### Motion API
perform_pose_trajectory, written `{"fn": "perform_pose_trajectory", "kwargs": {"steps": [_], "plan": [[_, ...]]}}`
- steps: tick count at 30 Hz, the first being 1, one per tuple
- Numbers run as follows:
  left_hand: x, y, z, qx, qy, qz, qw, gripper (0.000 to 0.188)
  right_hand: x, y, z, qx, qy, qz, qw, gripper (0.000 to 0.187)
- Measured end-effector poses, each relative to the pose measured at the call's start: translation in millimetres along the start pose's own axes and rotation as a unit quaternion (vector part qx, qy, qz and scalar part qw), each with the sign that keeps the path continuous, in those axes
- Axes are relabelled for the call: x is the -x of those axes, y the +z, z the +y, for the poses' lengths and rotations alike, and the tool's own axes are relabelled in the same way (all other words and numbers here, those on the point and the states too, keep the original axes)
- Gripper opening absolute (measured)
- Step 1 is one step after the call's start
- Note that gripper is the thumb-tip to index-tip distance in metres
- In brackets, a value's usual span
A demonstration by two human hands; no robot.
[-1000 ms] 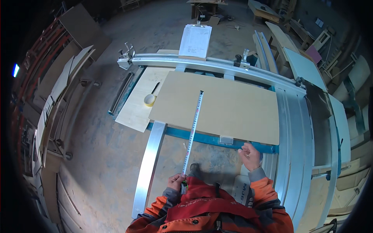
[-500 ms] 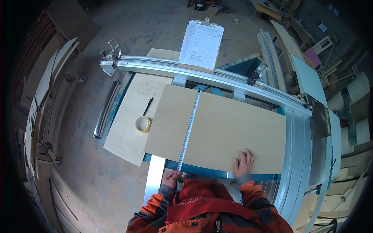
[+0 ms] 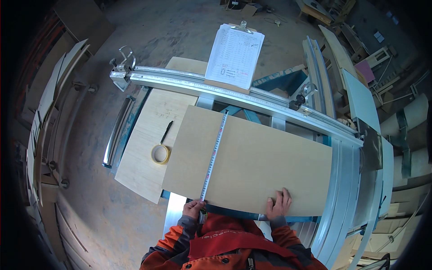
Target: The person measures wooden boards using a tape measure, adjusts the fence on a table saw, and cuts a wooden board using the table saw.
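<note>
A flat tan board (image 3: 265,166) lies on the frame of a panel-saw table. My left hand (image 3: 193,209) is closed on a tape measure (image 3: 203,216) at the board's near edge. From it the white blade (image 3: 214,155) runs across the board's surface, its tip at the far edge. My right hand (image 3: 279,204) rests farther right along the same near edge, with its fingers stretched on the board's top. Left of the board, a roll of yellow tape (image 3: 160,154) and a black pen (image 3: 166,132) sit on a paler plywood sheet (image 3: 144,135).
A metal fence rail (image 3: 180,78) with a clamp-like stop (image 3: 121,72) crosses behind the board. A clipboard with paper (image 3: 235,56) stands against it. The silver sliding bed (image 3: 342,180) runs along the right. Sheet panels (image 3: 54,99) lean at the left.
My viewpoint has shifted a little, so the table and board sit slightly lower in the picture. Both hands keep their places at the board's near edge, and the blade still spans it.
</note>
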State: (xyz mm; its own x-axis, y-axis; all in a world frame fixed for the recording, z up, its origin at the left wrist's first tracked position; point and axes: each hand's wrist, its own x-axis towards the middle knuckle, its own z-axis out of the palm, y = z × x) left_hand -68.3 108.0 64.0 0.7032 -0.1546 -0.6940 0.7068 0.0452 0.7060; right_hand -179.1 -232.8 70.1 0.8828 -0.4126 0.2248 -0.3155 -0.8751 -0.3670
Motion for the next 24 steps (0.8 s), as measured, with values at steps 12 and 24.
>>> {"fn": "perform_pose_trajectory", "kwargs": {"steps": [12, 24], "plan": [[-1.6, -4.6, -4.1, -0.014, 0.006, 0.01, 1.0, 0.018, -1.5, 0.7, 0.3, 0.005, 0.0, 0.007, 1.0, 0.045], [-2.8, -14.0, -11.1, -0.02, -0.007, 0.014, 1.0, 0.019, -1.3, 2.6, 0.2, 0.01, -0.001, 0.012, 1.0, 0.044]]}}
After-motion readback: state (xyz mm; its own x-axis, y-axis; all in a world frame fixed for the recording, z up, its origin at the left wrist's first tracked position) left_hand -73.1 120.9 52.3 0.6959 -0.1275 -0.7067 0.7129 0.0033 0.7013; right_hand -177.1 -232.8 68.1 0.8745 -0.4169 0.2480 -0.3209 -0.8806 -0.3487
